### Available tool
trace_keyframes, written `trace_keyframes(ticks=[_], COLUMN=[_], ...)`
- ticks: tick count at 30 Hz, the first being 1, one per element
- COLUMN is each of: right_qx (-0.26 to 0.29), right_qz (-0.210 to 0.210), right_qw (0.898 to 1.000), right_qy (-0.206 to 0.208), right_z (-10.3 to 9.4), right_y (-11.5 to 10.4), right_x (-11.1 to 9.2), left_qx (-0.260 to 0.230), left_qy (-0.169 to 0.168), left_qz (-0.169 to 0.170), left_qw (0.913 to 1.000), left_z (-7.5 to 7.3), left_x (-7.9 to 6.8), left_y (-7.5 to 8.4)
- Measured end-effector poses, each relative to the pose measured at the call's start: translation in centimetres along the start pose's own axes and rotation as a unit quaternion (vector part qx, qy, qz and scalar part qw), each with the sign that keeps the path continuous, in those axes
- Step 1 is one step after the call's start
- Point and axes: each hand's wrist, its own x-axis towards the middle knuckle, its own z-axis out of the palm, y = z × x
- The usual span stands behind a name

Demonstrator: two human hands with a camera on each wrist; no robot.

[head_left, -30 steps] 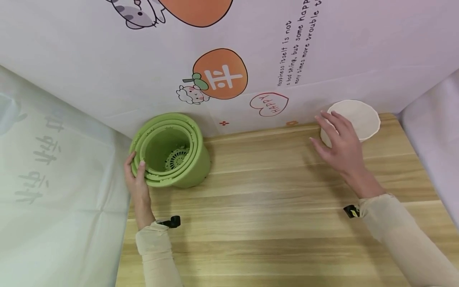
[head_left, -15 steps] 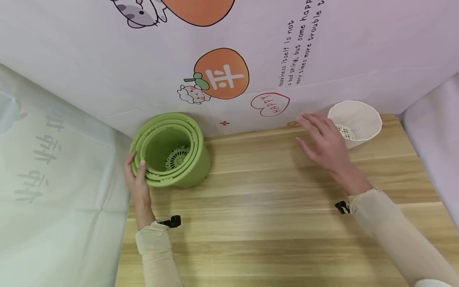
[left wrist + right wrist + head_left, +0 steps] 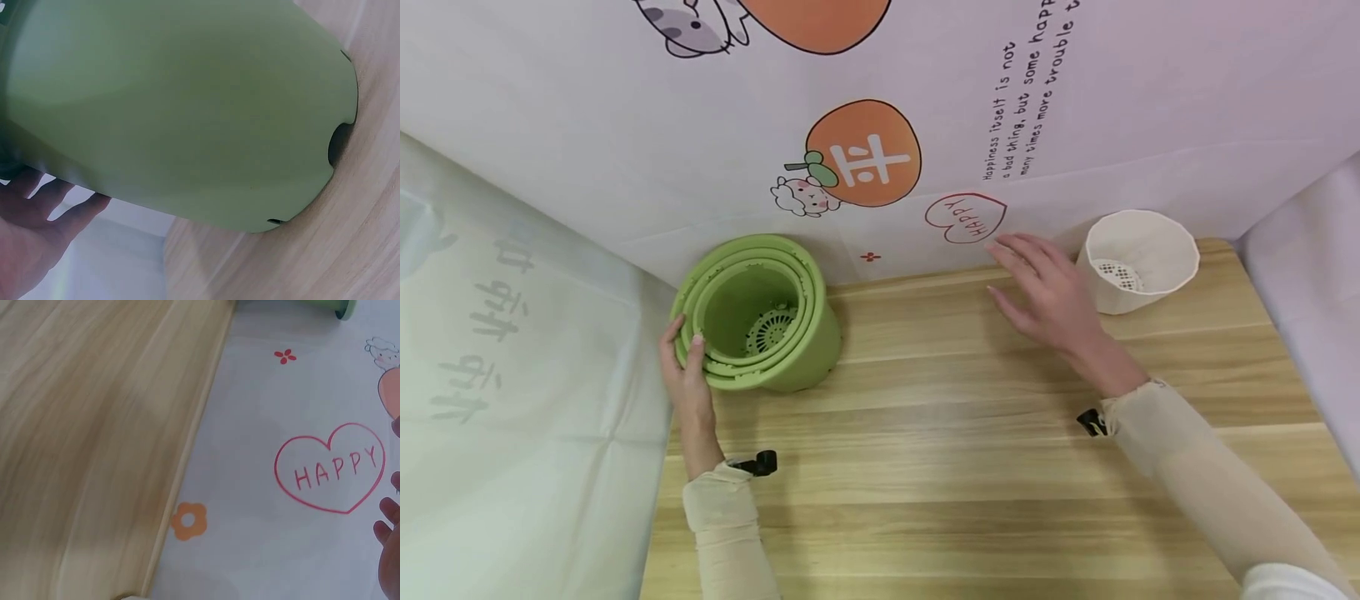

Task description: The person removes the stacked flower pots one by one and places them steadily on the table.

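Several green plastic flower pots (image 3: 817, 350) stand nested one inside another on the left of the wooden table in the head view. A slotted bottom shows inside the innermost pot. My left hand (image 3: 688, 383) grips the stack's near-left rim, thumb over the rim and fingers outside. In the left wrist view the outer pot's smooth wall (image 3: 187, 112) fills much of the frame, its notched base on the wood. My right hand (image 3: 1048, 296) is in the air with nothing in it, fingers extended. Just right of it stands a white flower pot (image 3: 1161, 246) with a perforated bottom.
The wooden table (image 3: 925, 467) meets a white printed cloth wall (image 3: 700, 150) along its back edge. Pale cloth hangs on the left (image 3: 550, 350) and on the right (image 3: 1318, 250).
My right hand has moved left, away from the white flower pot, which now shows more fully. My left hand keeps its grip on the green stack, which has not moved.
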Motion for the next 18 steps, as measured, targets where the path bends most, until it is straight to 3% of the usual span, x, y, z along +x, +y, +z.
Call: trace_keyframes(ticks=[18], right_qx=[0.01], right_qz=[-0.05], right_qw=[0.998], right_qy=[-0.032], right_z=[2.7], right_y=[-3.3], right_x=[3.2], left_qx=[0.001], left_qy=[0.002], left_qz=[-0.012], left_qw=[0.9999], left_z=[0.2], left_x=[-0.2], left_y=[0.4])
